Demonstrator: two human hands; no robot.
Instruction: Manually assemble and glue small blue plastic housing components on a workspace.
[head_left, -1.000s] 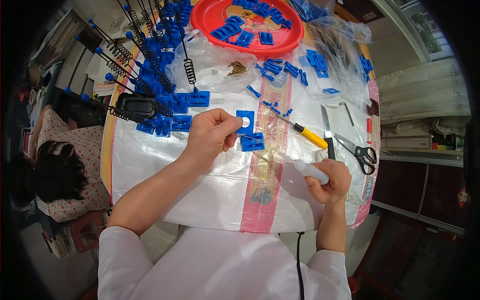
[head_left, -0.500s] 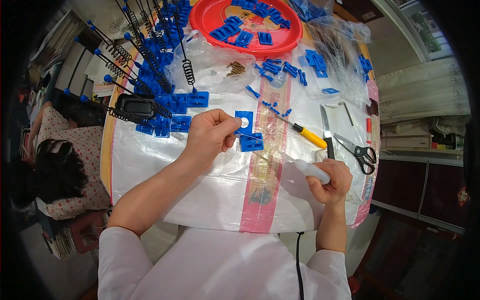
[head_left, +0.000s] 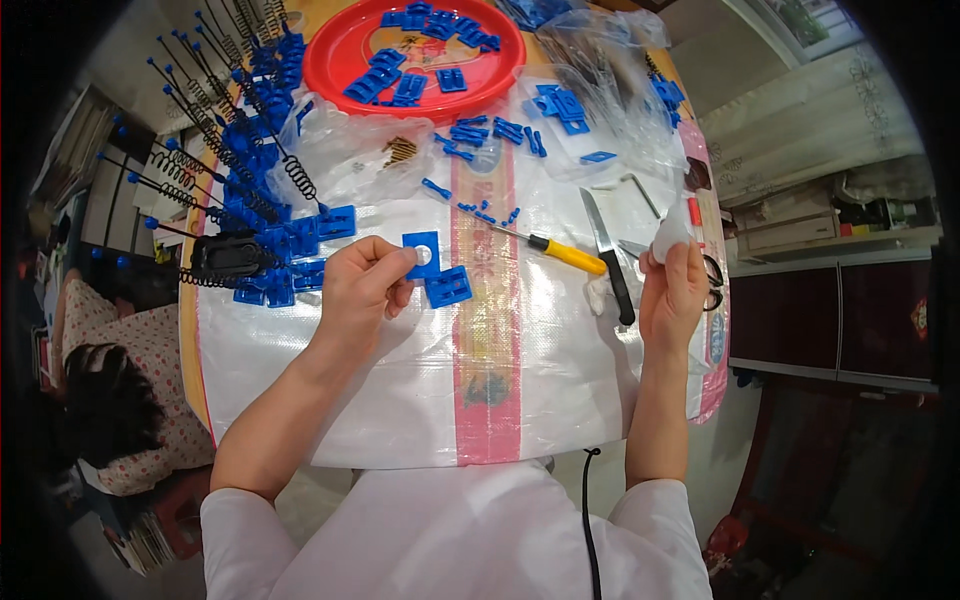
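Observation:
My left hand (head_left: 362, 283) is closed, thumb and forefinger pinching the left edge of a blue square plate (head_left: 432, 243) with a pale round centre. Just below and to the right of that plate lies a blue slotted base (head_left: 448, 288) on the white sheet. My right hand (head_left: 672, 290) is wrapped round a translucent white squeeze bottle (head_left: 671, 232), raised over the right side of the table by the scissors; its nozzle cannot be made out. Between the hands lie a yellow-handled screwdriver (head_left: 568, 254) and a black-handled knife (head_left: 607, 255).
On the left stand many blue bases with black coil springs (head_left: 300, 182) and a black tray (head_left: 228, 255). A red basin (head_left: 318, 75) of blue parts sits at the back, near brass screws (head_left: 400, 151) and small blue pegs (head_left: 470, 133). A person's dark-haired head (head_left: 110, 400) is at lower left.
My right hand has lifted the squeeze bottle away from the blue plate, up and to the right, and turned it more upright. My left hand keeps its pinch. The whole view has shifted.

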